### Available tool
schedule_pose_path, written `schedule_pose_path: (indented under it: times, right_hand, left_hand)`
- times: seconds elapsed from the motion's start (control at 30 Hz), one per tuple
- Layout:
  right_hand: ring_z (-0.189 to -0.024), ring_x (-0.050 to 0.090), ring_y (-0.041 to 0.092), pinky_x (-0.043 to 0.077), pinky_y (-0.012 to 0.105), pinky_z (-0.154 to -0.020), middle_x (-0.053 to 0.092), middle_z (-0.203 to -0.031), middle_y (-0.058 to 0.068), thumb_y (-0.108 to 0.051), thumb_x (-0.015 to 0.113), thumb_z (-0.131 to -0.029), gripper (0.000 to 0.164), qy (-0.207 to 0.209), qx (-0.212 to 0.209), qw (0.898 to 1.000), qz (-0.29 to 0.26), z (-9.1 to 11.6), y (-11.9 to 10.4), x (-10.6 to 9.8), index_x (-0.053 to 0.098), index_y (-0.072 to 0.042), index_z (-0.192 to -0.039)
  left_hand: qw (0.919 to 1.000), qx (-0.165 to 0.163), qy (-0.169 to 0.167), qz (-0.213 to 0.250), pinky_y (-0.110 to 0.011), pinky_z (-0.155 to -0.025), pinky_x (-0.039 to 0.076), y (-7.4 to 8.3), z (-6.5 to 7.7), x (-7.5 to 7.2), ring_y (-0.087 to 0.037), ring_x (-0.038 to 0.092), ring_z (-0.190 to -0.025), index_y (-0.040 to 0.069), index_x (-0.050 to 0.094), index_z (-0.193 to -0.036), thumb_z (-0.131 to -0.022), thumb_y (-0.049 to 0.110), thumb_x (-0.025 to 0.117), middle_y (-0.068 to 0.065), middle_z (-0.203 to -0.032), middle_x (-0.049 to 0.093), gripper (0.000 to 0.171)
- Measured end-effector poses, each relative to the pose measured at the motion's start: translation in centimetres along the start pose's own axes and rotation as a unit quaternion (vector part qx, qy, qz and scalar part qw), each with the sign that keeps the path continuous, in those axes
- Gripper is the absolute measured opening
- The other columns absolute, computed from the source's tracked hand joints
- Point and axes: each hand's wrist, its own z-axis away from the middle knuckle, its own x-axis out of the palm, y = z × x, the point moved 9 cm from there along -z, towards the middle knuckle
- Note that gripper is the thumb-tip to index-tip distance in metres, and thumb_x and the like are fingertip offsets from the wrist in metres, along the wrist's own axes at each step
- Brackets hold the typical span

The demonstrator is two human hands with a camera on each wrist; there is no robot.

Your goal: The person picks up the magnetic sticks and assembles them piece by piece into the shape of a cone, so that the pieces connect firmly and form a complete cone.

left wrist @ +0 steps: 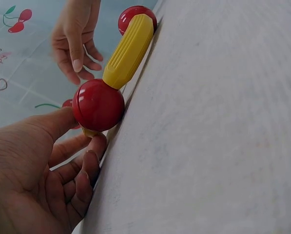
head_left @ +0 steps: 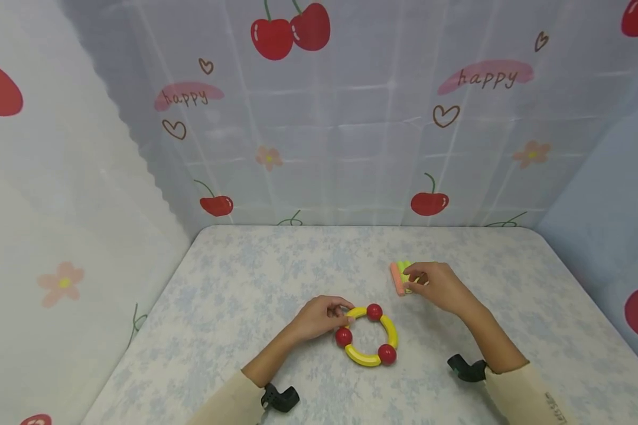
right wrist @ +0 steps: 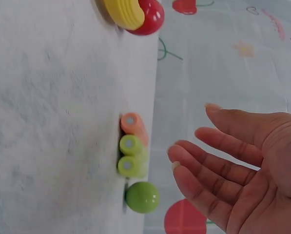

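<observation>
A ring (head_left: 390,332) of curved yellow pieces and three red balls lies on the table. My left hand (head_left: 319,317) pinches its upper-left yellow piece between thumb and fingers; in the left wrist view a red ball (left wrist: 99,105) sits close by the thumb. Over to the right, my right hand (head_left: 440,287) hovers above short rods, fingers relaxed and holding nothing. One orange rod (right wrist: 130,121) and two light green rods (right wrist: 129,144) with silvery ends lie side by side in the right wrist view. Beside them is a green ball (right wrist: 142,197), which the right hand hides in the head view.
The table (head_left: 234,277) has a pale blue-and-white floral surface. A curtain (head_left: 351,130) printed with cherries and hearts hangs behind the far edge, with more curtain at both sides. Black wrist devices (head_left: 280,399) are worn on both forearms.
</observation>
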Motion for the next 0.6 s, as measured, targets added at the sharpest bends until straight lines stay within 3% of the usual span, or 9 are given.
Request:
schedule_pose_path:
  times: [0.27, 0.6]
  right_hand:
    - [-0.084, 0.068, 0.027, 0.059, 0.039, -0.069, 0.071, -0.091, 0.009, -0.009, 0.076, -0.091, 0.025, 0.043, 0.020, 0.999, 0.016, -0.5, 1.6, -2.1, 0.072, 0.004, -0.113]
    - [-0.084, 0.066, 0.029, 0.056, 0.037, -0.064, 0.071, -0.092, 0.015, -0.009, 0.073, -0.092, 0.020, 0.042, 0.043, 0.998, 0.026, -2.1, 3.6, -1.9, 0.072, 0.005, -0.107]
  left_hand:
    - [1.0000, -0.002, 0.004, 0.004, -0.021, -0.053, 0.042, 0.1, 0.2, -0.2, -0.006, 0.054, -0.058, 0.018, 0.075, -0.117, -0.093, 0.031, 0.076, 0.009, -0.081, 0.067, 0.027]
    - [1.0000, 0.005, 0.003, 0.005, -0.021, -0.052, 0.041, 0.0, 0.2, 0.0, -0.007, 0.054, -0.057, 0.018, 0.075, -0.116, -0.093, 0.031, 0.076, 0.007, -0.080, 0.067, 0.026]
